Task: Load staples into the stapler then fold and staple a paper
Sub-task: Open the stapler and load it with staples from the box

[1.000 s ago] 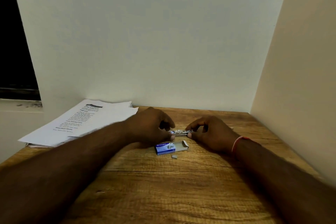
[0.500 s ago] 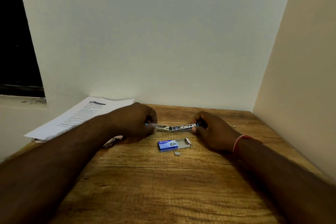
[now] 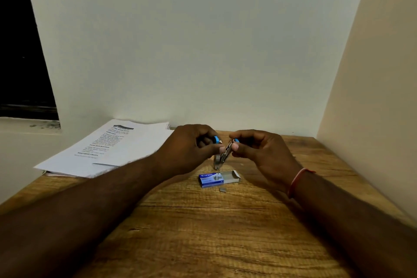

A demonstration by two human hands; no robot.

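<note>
Pinching small stapler [image 3: 222,156] mid-frame, hinged open in a V, left hand [image 3: 191,149] and right hand [image 3: 259,153] each clamping one arm; probably light, rigid, springy, so gripping near blue tips.

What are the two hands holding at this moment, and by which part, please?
The stapler, opened in a V above the table: the left hand pinches one blue-tipped arm, the right hand the other.
</note>
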